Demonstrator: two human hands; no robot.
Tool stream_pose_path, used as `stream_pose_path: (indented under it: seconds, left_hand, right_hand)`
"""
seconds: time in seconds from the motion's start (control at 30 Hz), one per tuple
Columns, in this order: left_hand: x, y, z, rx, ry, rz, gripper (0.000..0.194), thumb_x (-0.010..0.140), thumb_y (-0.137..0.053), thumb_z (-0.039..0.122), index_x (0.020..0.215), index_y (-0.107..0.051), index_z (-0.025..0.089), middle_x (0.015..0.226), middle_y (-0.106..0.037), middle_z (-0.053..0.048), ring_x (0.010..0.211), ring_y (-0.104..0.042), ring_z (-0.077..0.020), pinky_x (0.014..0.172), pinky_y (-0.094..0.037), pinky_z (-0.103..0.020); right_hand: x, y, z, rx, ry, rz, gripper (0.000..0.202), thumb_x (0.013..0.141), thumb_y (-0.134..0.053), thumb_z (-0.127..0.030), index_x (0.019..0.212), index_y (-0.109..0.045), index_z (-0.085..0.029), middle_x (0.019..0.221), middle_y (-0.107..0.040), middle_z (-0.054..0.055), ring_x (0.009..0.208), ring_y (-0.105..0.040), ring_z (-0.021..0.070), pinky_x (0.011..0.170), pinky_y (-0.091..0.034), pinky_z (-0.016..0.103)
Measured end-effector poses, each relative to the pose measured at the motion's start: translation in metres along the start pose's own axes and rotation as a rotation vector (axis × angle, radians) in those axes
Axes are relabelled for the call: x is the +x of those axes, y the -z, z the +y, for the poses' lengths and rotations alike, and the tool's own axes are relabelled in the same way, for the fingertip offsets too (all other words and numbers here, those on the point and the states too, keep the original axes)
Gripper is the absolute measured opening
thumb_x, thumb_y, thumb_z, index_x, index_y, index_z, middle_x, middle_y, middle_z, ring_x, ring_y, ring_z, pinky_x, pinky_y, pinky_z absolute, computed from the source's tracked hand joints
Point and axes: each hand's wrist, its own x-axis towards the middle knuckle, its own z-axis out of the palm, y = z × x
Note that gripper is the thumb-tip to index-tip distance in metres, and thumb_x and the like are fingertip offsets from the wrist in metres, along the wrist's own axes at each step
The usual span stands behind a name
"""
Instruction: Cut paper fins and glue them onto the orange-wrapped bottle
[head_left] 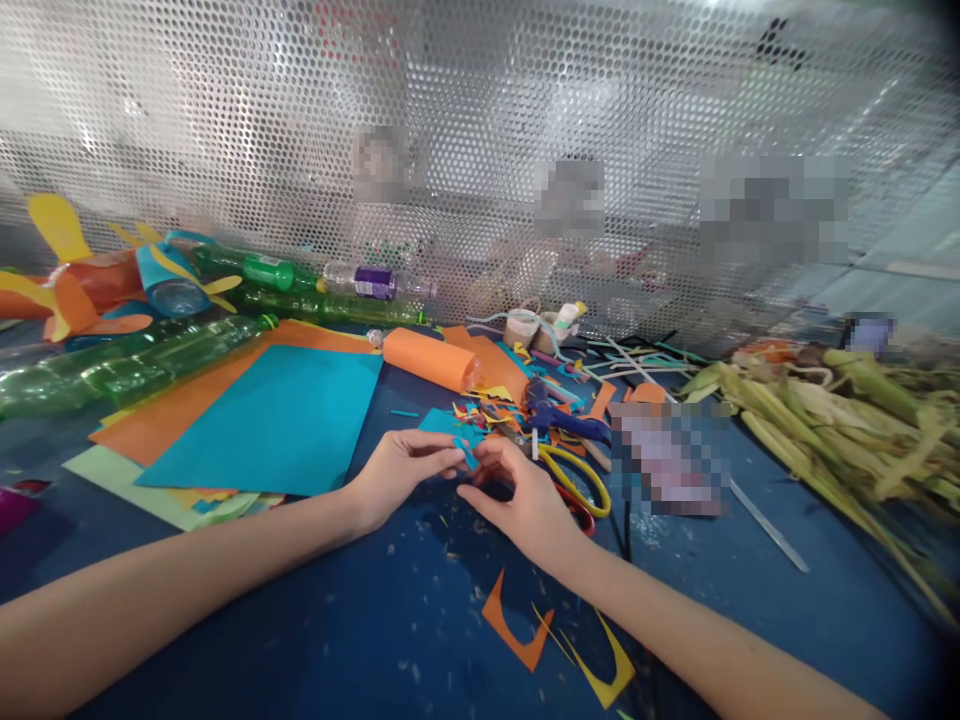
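Observation:
Near the middle of the blue table, my left hand (401,470) pinches a small blue paper strip (466,455) between thumb and fingertips. My right hand (521,495) is at the strip's other side, its fingers curled and its thumb apart from them; whether it grips the strip is unclear. Just beyond the hands lies a heap of small paper scraps (491,408) with blue paper among them. Yellow-handled scissors (581,480) rest beside my right hand. An orange-wrapped bottle (430,358) lies behind my left hand.
Blue sheets (277,420) over orange ones lie left, with green bottles (180,355) behind. A blue glue gun (570,422) sits past the scissors. Dry husks (825,430) cover the right side. Orange (517,640) and yellow offcuts (611,670) lie in front. A perforated metal screen (465,130) stands behind.

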Motion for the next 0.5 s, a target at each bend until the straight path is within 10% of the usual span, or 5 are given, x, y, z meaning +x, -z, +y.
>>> stream_pose_path:
  seconds: [0.5]
  left_hand:
    - [-0.0015, -0.0006, 0.0013, 0.091, -0.002, -0.017, 0.012, 0.065, -0.072, 0.026, 0.073, -0.071, 0.017, 0.066, -0.068, 0.0, 0.058, -0.057, -0.0078, 0.061, -0.046, -0.018]
  right_hand:
    - [-0.0019, 0.0004, 0.0006, -0.063, 0.036, 0.096, 0.008, 0.079, -0.057, -0.025, 0.08, -0.051, -0.021, 0.073, -0.057, -0.001, 0.066, -0.056, 0.0127, 0.063, -0.046, 0.024]
